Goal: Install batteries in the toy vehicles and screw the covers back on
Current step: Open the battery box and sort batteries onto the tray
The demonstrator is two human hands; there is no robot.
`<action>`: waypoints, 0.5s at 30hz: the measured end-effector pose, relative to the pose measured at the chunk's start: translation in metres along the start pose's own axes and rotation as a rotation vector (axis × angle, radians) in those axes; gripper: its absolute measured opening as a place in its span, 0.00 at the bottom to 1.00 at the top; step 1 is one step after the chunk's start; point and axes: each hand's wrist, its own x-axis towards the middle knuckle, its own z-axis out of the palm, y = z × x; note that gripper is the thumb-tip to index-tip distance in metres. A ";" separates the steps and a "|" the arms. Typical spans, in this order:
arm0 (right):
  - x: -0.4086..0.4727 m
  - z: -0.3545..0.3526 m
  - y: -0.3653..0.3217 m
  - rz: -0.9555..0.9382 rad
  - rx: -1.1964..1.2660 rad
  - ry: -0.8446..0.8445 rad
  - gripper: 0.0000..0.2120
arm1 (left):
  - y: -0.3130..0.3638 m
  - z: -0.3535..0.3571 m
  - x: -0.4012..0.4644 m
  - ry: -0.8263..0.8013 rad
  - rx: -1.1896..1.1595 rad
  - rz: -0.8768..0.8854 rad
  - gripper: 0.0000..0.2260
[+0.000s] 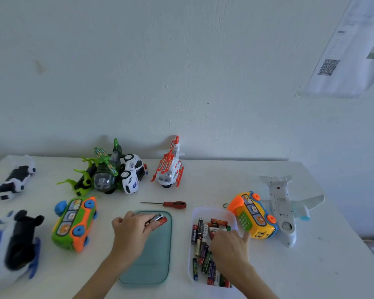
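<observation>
At lower centre the left hand (131,230) pinches a few batteries (158,220) over the green tray (160,264), small, rigid, probably slippery cylinders best gripped mid-length, while the right hand (230,244), fingers curled, reaches into the white tray (195,212).

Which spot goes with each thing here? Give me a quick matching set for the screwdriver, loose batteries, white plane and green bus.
1 screwdriver
2 loose batteries
3 white plane
4 green bus

A in the white tray
B far right of the table
C left of the teal tray
D behind the teal tray

Pairs: 1-D, 2-A, 3-B, 4-C
</observation>
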 end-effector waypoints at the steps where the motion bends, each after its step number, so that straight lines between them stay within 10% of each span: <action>1: -0.003 -0.006 -0.001 -0.014 -0.012 0.037 0.12 | -0.009 -0.002 -0.005 -0.006 -0.016 -0.040 0.32; 7: -0.004 -0.013 -0.059 -0.356 0.001 0.166 0.09 | -0.041 0.014 -0.024 -0.011 0.078 -0.043 0.21; 15: 0.014 0.031 -0.124 -0.288 0.008 0.025 0.11 | -0.051 0.026 -0.022 -0.052 0.100 -0.017 0.19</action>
